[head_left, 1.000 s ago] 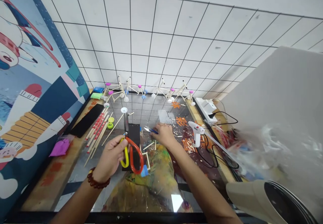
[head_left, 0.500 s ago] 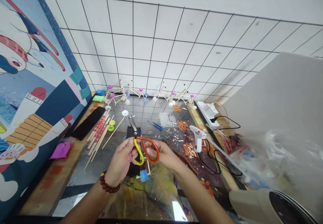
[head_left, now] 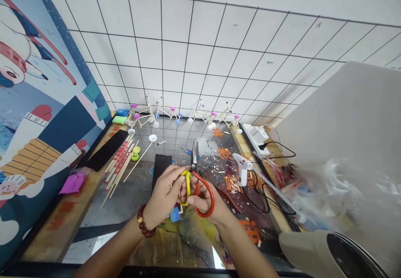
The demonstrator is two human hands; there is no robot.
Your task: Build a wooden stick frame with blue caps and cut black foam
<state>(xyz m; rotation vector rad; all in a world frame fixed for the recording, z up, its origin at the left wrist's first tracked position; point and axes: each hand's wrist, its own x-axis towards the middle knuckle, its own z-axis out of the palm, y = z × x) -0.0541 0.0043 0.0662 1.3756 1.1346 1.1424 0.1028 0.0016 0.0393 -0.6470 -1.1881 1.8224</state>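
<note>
In the middle of the head view is a pair of scissors with one yellow and one red handle loop. The blades point away from me and lie together. My left hand pinches the yellow loop between thumb and fingers. My right hand is closed around the red loop, its thumb passing through it. Under my hands lie a black strip and a small blue piece, both partly covered. A blue-handled cutter lies just behind the blades.
Several stick models with coloured discs stand along the back wall. Wooden sticks, a black sheet and a yellow-green tub lie left. A white glue gun, a power strip and a bin are right.
Both hands have moved right with the scissors, which have turned so the blades tilt less to the left. My left fingers now cover more of the yellow loop. The view has shifted slightly.
</note>
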